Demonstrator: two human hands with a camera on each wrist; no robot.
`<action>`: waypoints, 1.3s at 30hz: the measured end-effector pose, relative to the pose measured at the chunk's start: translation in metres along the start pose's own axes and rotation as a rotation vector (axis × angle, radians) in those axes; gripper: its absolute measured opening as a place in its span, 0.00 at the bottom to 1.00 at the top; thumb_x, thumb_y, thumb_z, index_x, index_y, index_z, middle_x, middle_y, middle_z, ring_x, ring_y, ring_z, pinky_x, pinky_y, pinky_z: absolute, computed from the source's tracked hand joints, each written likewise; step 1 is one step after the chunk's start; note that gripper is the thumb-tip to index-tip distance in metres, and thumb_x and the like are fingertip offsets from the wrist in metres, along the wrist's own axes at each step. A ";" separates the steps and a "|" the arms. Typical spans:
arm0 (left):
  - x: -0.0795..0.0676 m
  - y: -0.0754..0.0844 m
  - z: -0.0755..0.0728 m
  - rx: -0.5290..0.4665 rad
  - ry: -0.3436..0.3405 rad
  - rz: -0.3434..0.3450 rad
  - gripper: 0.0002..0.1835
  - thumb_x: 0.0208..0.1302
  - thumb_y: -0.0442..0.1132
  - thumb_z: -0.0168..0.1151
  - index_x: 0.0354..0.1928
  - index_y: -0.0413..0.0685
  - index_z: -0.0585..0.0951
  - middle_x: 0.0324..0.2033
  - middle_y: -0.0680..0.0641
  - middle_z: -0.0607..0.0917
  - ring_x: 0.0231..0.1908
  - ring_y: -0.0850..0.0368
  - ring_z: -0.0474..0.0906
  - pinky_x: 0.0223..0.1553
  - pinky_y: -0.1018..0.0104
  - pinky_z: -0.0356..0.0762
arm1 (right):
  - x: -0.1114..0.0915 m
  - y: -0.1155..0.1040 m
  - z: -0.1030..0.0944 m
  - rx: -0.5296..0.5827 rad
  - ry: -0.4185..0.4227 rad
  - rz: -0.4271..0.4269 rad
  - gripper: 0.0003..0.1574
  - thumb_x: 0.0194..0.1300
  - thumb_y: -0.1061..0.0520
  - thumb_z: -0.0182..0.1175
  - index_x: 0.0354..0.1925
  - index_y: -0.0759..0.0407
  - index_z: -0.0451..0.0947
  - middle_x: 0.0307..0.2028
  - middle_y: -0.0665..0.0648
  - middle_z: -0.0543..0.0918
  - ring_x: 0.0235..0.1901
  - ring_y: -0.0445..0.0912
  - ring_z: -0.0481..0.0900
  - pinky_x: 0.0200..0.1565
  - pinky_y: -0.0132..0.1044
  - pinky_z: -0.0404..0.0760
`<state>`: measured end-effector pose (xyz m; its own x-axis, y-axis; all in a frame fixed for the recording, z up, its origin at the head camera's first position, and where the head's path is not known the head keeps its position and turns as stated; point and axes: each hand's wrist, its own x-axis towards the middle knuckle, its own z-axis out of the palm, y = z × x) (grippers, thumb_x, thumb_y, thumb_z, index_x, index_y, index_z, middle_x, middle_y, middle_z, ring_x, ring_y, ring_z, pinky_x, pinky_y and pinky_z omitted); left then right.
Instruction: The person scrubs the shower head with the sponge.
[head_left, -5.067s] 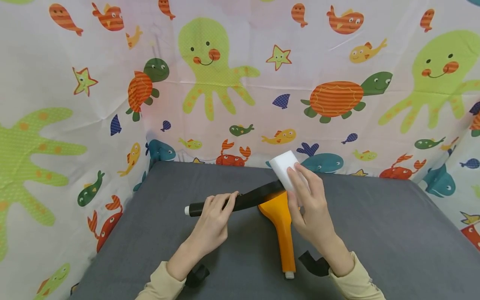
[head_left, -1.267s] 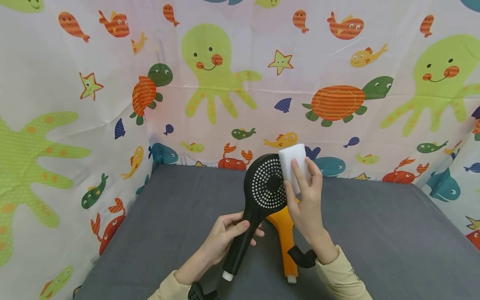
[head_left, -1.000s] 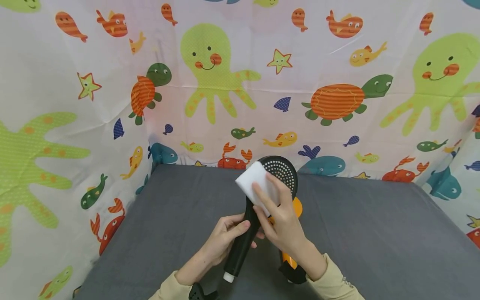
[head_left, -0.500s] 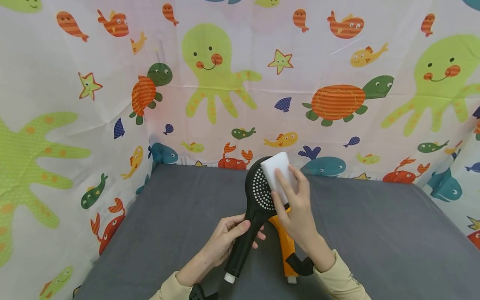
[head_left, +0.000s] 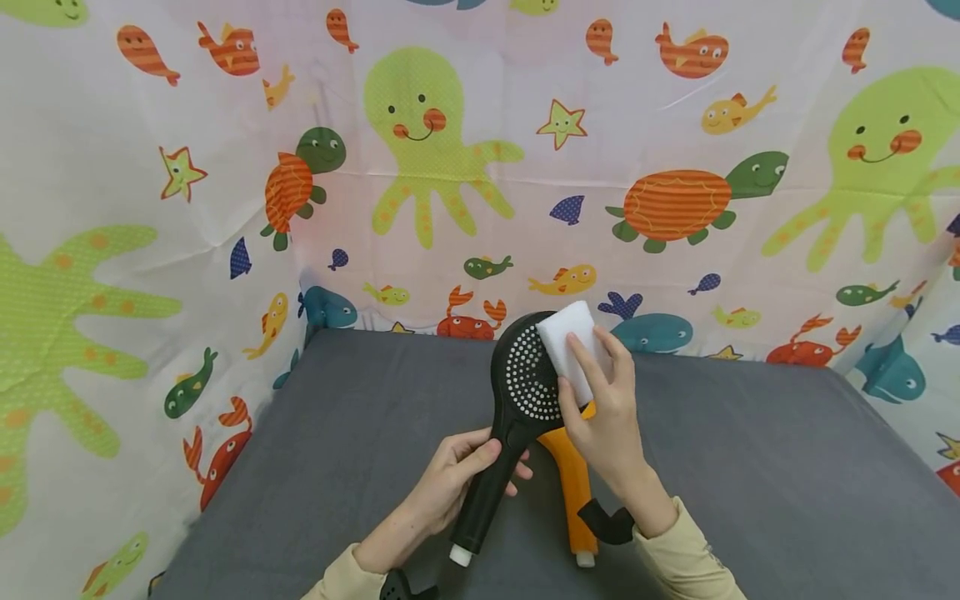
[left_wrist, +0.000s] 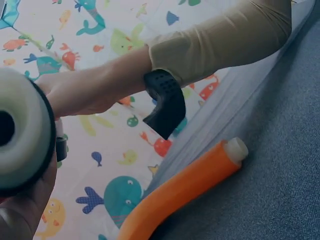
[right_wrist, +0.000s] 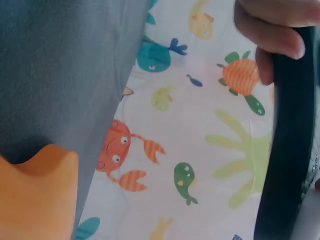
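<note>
A black shower head (head_left: 525,375) with a dotted spray face is tilted up above the table, its handle ending in a white tip. My left hand (head_left: 457,475) grips that handle, thumb across the front. In my right hand (head_left: 603,408) a white sponge (head_left: 566,337) is pinched and lies against the right part of the spray face, hiding it. The left wrist view shows the handle's threaded end (left_wrist: 20,130) close up. Seen from the right wrist, the shower head's dark side (right_wrist: 290,140) runs down the right edge, with the left hand's fingers (right_wrist: 280,35) around it.
Behind the hands, an orange shower head (head_left: 573,492) lies on the grey cloth-covered table (head_left: 750,467), its head mostly hidden. A white curtain (head_left: 517,208) printed with sea animals stands at the back and sides. A black wrist mount (head_left: 606,523) sits at the right wrist.
The black shower head was held sideways earlier and now faces the camera. My right hand has swept the sponge left over the spray face and back to its right side.
</note>
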<state>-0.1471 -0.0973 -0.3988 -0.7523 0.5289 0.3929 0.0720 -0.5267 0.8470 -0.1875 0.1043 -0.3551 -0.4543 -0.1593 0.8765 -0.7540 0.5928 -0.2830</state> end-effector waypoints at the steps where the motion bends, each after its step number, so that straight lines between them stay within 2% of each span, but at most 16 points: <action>1: 0.000 0.000 0.000 0.000 -0.001 -0.001 0.18 0.72 0.32 0.40 0.56 0.23 0.68 0.41 0.44 0.82 0.40 0.54 0.82 0.36 0.64 0.81 | -0.001 -0.001 0.000 0.007 0.006 -0.002 0.36 0.49 0.71 0.64 0.59 0.61 0.71 0.62 0.68 0.60 0.58 0.61 0.61 0.45 0.62 0.73; 5: -0.001 -0.001 -0.001 -0.010 -0.003 -0.007 0.19 0.73 0.32 0.39 0.56 0.23 0.67 0.42 0.43 0.82 0.39 0.54 0.82 0.36 0.64 0.81 | -0.010 -0.012 0.003 0.050 -0.054 -0.087 0.26 0.61 0.58 0.57 0.58 0.60 0.72 0.62 0.69 0.62 0.57 0.61 0.62 0.46 0.57 0.75; 9: -0.001 0.000 -0.001 -0.026 -0.006 -0.005 0.19 0.73 0.33 0.38 0.57 0.23 0.67 0.42 0.42 0.82 0.39 0.54 0.82 0.37 0.64 0.80 | -0.015 -0.016 0.004 0.069 -0.128 -0.175 0.25 0.67 0.49 0.49 0.58 0.58 0.73 0.61 0.68 0.64 0.55 0.59 0.65 0.44 0.54 0.75; 11: -0.001 0.000 -0.001 -0.031 -0.010 0.003 0.19 0.73 0.33 0.37 0.57 0.23 0.67 0.42 0.42 0.82 0.39 0.54 0.82 0.36 0.64 0.80 | -0.014 -0.012 0.002 0.053 -0.117 -0.165 0.24 0.65 0.51 0.51 0.57 0.58 0.74 0.61 0.68 0.64 0.55 0.60 0.65 0.43 0.55 0.75; 16: -0.001 0.000 0.000 -0.047 -0.008 0.004 0.19 0.73 0.32 0.37 0.56 0.24 0.68 0.42 0.42 0.81 0.40 0.53 0.82 0.36 0.63 0.81 | -0.008 0.004 -0.006 -0.004 -0.002 -0.029 0.30 0.52 0.64 0.59 0.57 0.61 0.73 0.61 0.68 0.62 0.57 0.62 0.62 0.43 0.62 0.74; 18: -0.001 0.000 0.000 -0.047 0.001 -0.011 0.18 0.73 0.33 0.38 0.56 0.25 0.68 0.42 0.43 0.82 0.39 0.53 0.82 0.36 0.63 0.81 | -0.009 0.005 -0.006 -0.008 0.022 -0.016 0.31 0.50 0.66 0.60 0.57 0.62 0.73 0.61 0.69 0.62 0.57 0.62 0.62 0.42 0.63 0.74; 22: 0.000 0.001 0.000 -0.039 0.023 -0.040 0.20 0.74 0.34 0.38 0.57 0.23 0.67 0.42 0.43 0.81 0.39 0.54 0.82 0.37 0.63 0.81 | -0.018 -0.005 -0.002 0.018 -0.038 -0.104 0.25 0.61 0.55 0.55 0.56 0.61 0.74 0.60 0.69 0.64 0.55 0.61 0.64 0.45 0.56 0.75; 25: 0.000 0.002 -0.001 -0.030 0.040 -0.052 0.21 0.74 0.35 0.37 0.57 0.21 0.65 0.43 0.42 0.81 0.39 0.54 0.81 0.37 0.63 0.80 | -0.023 -0.009 -0.001 0.032 -0.101 -0.169 0.25 0.65 0.49 0.49 0.55 0.60 0.75 0.59 0.69 0.66 0.54 0.60 0.66 0.47 0.52 0.72; 28: 0.000 0.003 -0.001 -0.025 0.057 -0.065 0.22 0.74 0.36 0.37 0.58 0.21 0.64 0.43 0.41 0.81 0.38 0.55 0.82 0.38 0.63 0.80 | -0.020 -0.003 -0.004 0.009 -0.090 -0.133 0.24 0.62 0.53 0.52 0.55 0.59 0.75 0.60 0.68 0.66 0.54 0.60 0.65 0.47 0.53 0.72; 33: 0.000 0.004 -0.001 -0.029 0.062 -0.065 0.22 0.74 0.36 0.37 0.58 0.21 0.64 0.42 0.42 0.81 0.38 0.55 0.82 0.38 0.63 0.80 | -0.014 0.010 -0.013 -0.060 -0.035 0.006 0.30 0.53 0.64 0.58 0.57 0.62 0.72 0.61 0.69 0.63 0.56 0.61 0.62 0.44 0.62 0.74; 35: -0.001 0.004 -0.001 -0.032 0.057 -0.051 0.22 0.74 0.35 0.36 0.58 0.20 0.64 0.42 0.42 0.82 0.38 0.54 0.82 0.37 0.63 0.80 | -0.016 0.008 -0.013 -0.057 -0.052 -0.009 0.29 0.54 0.63 0.58 0.57 0.62 0.73 0.61 0.69 0.63 0.56 0.62 0.62 0.43 0.61 0.75; 39: -0.001 0.004 -0.002 -0.029 0.055 -0.032 0.21 0.74 0.35 0.36 0.57 0.20 0.65 0.42 0.43 0.82 0.39 0.54 0.81 0.37 0.63 0.80 | -0.024 -0.005 -0.011 -0.013 -0.121 -0.120 0.25 0.62 0.52 0.51 0.55 0.60 0.74 0.60 0.68 0.66 0.53 0.61 0.65 0.42 0.56 0.73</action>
<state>-0.1473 -0.1010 -0.3959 -0.7886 0.5091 0.3449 0.0288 -0.5296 0.8478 -0.1673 0.1134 -0.3707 -0.4158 -0.3232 0.8501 -0.8006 0.5736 -0.1735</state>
